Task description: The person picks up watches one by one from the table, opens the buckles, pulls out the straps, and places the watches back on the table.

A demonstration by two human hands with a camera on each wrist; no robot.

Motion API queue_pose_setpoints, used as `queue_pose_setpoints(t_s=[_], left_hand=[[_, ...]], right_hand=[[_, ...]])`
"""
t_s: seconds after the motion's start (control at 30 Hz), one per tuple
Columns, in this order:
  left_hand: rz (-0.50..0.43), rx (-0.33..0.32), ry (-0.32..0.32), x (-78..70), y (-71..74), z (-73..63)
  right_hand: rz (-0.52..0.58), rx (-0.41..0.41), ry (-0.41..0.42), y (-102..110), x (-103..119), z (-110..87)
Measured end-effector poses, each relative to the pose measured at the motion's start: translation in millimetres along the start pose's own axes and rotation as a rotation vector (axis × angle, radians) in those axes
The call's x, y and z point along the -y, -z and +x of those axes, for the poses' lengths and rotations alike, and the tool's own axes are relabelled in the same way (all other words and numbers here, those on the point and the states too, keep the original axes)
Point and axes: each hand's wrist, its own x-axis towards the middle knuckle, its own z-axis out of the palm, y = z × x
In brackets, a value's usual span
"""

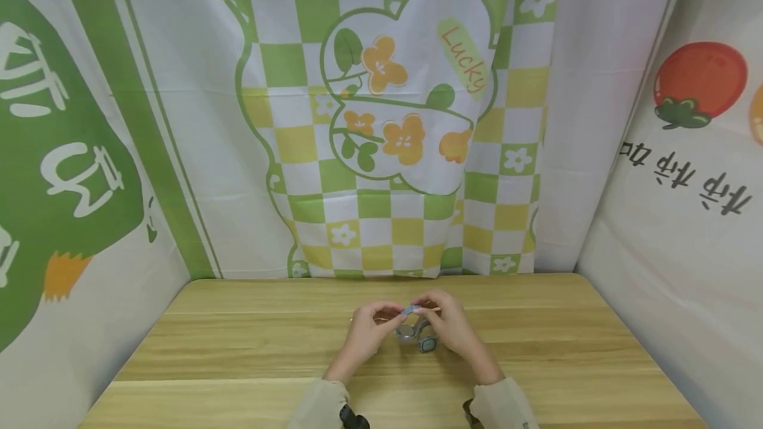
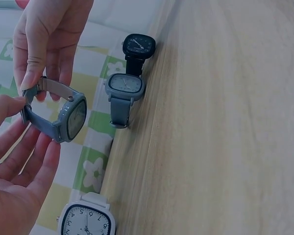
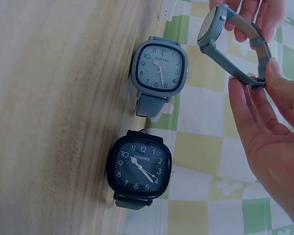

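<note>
Both hands hold a grey-blue wristwatch (image 1: pixel 408 324) a little above the wooden table (image 1: pixel 238 349). My left hand (image 1: pixel 386 314) pinches one end of its strap (image 2: pixel 41 122), thumb on top and fingers beneath. My right hand (image 1: pixel 426 308) pinches the other strap end near the buckle (image 3: pixel 257 84). The watch's square face (image 2: pixel 76 119) hangs between the hands. In the right wrist view the same watch (image 3: pixel 211 25) is at the top, with my right hand (image 3: pixel 264 105) below it.
Three more watches are on the table by the hands: a grey-blue one (image 3: pixel 159 68), a black one (image 3: pixel 138 169) and a white one (image 2: pixel 85 219). Printed cloth walls (image 1: pixel 387 118) close off the back and both sides of the table.
</note>
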Motion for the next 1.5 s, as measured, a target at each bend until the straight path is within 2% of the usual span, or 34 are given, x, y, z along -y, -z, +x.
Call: queue_pose_setpoints(t_s=[0.37,0.6,0.83,1.07,1.5], left_hand=[[0.010,0.016,0.017,1.8,0.6,0.4],[0.012,0.019,-0.016,6.5,0.0,-0.5],[-0.005,0.019,0.017,3.1,-0.2,-0.8],[0.017,0.013,0.000,5.5,-2.1,-1.5],[0.037,0.008,0.007,6.0,-1.8,-0.1]], right_hand=[[0.000,0.014,-0.002,5,2,0.3],[-0.002,0.015,0.000,7,0,0.2],[-0.005,0.027,0.014,9,0,-0.4],[0.002,0.022,0.006,9,-1,-1.1],[0.007,0.027,0.028,11,-3,-1.1]])
